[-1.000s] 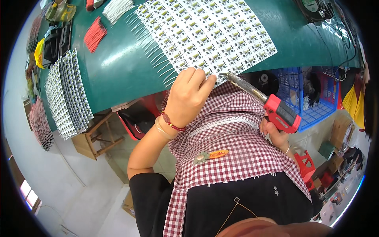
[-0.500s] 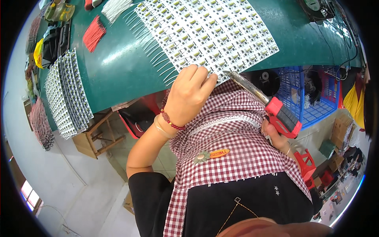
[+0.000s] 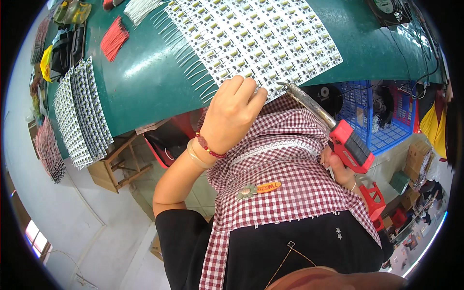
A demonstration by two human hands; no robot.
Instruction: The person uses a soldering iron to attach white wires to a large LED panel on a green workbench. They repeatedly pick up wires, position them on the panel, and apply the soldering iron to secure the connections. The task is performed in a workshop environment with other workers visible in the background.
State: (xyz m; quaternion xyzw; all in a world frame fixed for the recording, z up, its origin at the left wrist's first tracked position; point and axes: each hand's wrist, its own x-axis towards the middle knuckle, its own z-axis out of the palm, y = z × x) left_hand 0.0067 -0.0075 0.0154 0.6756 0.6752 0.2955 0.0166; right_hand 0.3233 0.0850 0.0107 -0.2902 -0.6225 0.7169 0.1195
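Observation:
A white panel of small circuit boards (image 3: 270, 43) lies on the green table, with thin white wires (image 3: 193, 72) sticking out along its left side. My left hand (image 3: 234, 108) is at the panel's near edge, its fingers curled closed; whatever they pinch is hidden beneath them. My right hand (image 3: 338, 169) grips a soldering iron (image 3: 355, 145) by its red and black handle. The iron's tip points up and left at the near edge of the panel, just right of my left fingers. I cannot tell whether it touches the board.
Bundles of red wires (image 3: 114, 38) and white wires (image 3: 140, 10) lie left of the panel. Stacked circuit board panels (image 3: 82, 113) sit at the table's left edge. A black fan-like device (image 3: 389, 10) stands at the far right. Blue crates (image 3: 389, 137) are below the table's right side.
The soldering iron's tip has shifted slightly right and away from me, and its handle has swung a little right and lower. My left hand has barely moved.

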